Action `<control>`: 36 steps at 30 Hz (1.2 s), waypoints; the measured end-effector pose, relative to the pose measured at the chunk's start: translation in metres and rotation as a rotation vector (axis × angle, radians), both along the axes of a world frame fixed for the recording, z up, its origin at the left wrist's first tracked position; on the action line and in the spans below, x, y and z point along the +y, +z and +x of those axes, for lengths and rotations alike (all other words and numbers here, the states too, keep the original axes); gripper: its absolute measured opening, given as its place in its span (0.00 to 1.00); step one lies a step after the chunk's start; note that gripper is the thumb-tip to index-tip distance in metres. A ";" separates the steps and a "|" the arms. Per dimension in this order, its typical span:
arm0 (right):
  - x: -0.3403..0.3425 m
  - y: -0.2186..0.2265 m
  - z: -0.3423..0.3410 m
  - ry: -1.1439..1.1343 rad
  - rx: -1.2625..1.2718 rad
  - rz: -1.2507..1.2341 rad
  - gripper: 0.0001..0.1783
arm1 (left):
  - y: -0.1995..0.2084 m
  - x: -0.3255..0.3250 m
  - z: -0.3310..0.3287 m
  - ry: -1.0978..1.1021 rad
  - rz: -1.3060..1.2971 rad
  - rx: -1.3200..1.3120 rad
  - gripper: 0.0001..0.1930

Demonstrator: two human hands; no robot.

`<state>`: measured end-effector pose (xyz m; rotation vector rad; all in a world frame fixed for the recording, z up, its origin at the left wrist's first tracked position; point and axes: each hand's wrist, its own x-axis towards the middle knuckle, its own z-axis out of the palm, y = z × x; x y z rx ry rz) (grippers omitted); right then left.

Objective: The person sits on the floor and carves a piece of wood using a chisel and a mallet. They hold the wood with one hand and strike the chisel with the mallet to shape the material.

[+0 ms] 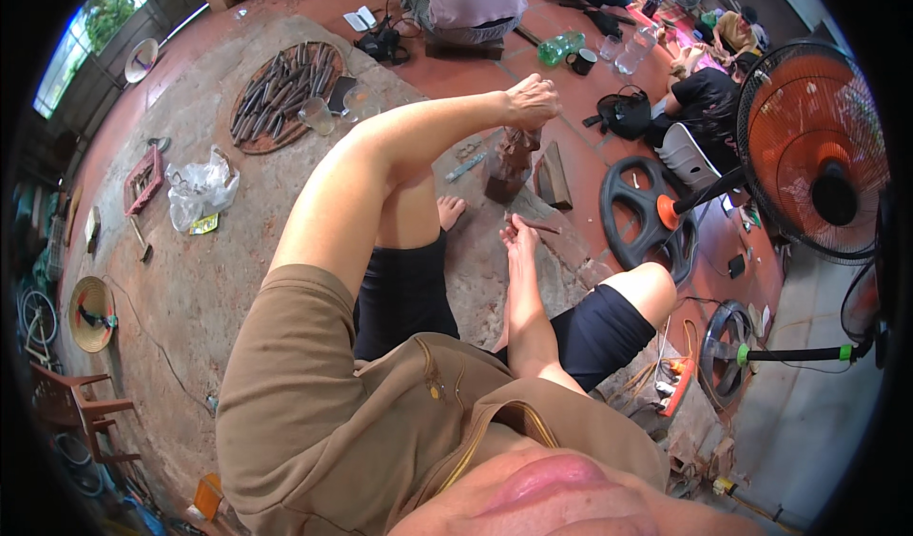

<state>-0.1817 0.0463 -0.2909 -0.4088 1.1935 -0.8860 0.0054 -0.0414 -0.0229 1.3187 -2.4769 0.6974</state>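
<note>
A dark brown carved wooden block (509, 165) stands on the floor slab in front of me, between my legs. Stretched far forward, my left hand (533, 103) is closed like a fist just above the block's top; whatever it may grip is hidden. My right hand (519, 238) is nearer to me, below the block, with its fingers pinched on a thin, dark reddish-brown stick-like tool (540, 224). Beside the block lie a wooden wedge-like piece (553, 176) and a pale, bluish slim object (466, 167).
A round tray (249, 138) of many chisels lies ahead left, glasses (317, 116) beside it. Plastic bag (202, 190), hammer (142, 239) and straw hat (92, 314) lie left. A fan (813, 151), its round base (635, 208) and a power strip (677, 389) are right. Other people sit ahead.
</note>
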 end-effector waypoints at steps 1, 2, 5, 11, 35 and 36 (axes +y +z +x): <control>0.003 0.001 0.001 0.005 -0.002 -0.005 0.07 | -0.001 0.002 0.001 -0.012 -0.033 0.011 0.04; 0.004 0.003 0.003 0.010 -0.004 -0.006 0.07 | -0.002 0.003 0.003 -0.007 -0.028 0.005 0.04; 0.005 0.008 0.005 0.015 -0.017 -0.012 0.07 | 0.000 0.003 0.004 0.000 -0.017 -0.012 0.04; 0.006 0.009 0.003 0.015 -0.025 -0.008 0.07 | 0.000 0.003 0.003 0.003 -0.005 -0.022 0.04; 0.006 0.008 0.003 0.020 -0.023 -0.018 0.09 | -0.002 0.002 0.004 -0.016 -0.043 -0.026 0.04; 0.006 0.008 0.002 0.021 -0.027 -0.018 0.09 | -0.002 0.002 0.003 -0.016 -0.040 -0.029 0.04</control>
